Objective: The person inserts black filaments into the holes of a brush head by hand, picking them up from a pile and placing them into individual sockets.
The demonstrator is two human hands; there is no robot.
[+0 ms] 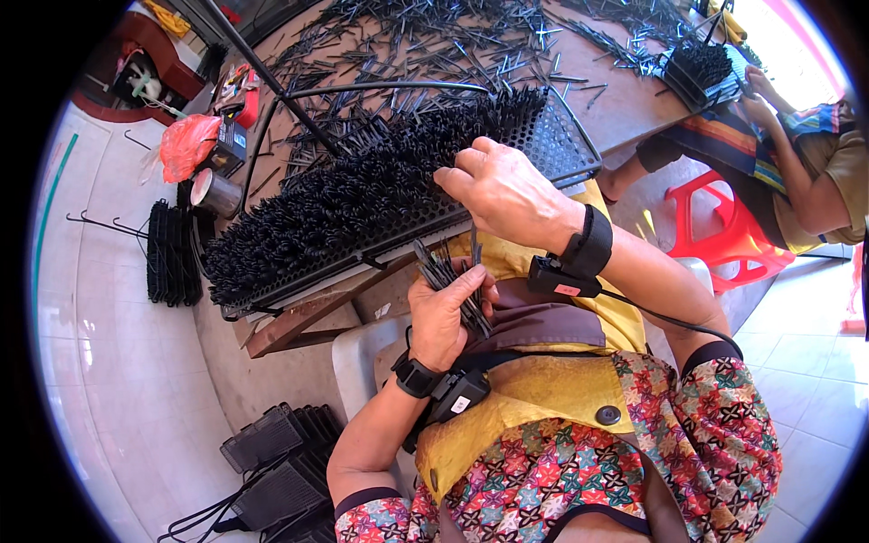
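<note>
Left hand (pixel 444 312): thumb and fingers pressed around a bundle of thin black strips (pixel 442 265), held low in front of the body, the ends fanned unevenly. Right hand (pixel 514 192): raised over the black perforated metal tray (pixel 568 149), fingers curled, tips at the near side of the dense black upright strips (pixel 339 204). Whether a strip is pinched there, I cannot tell. The upright strips cover most of the tray; its right end shows bare holes.

Possible faults (my judgement): the bundle could shed pieces if the left grip loosens, since the ends splay. Crowding could make the right fingertips bend or dislodge neighbouring strips. The black cable (pixel 665 317) at the right wrist might snag on a reach. The tray lies along the near table edge, so a hard push could shift it.

Surface: brown tabletop (pixel 625 113), its far part littered with loose black strips (pixel 434 45) lying in all directions. Left end: crumpled red plastic bag (pixel 188 149), cylindrical metal tin (pixel 217 192).

Room: co-worker (pixel 801 163) at upper right, hands near another strip-filled tray (pixel 699 74); red plastic stool (pixel 731 231) there. More black racks (pixel 282 443) on the floor at lower left. Pale floor tiles (pixel 801 389), right.
</note>
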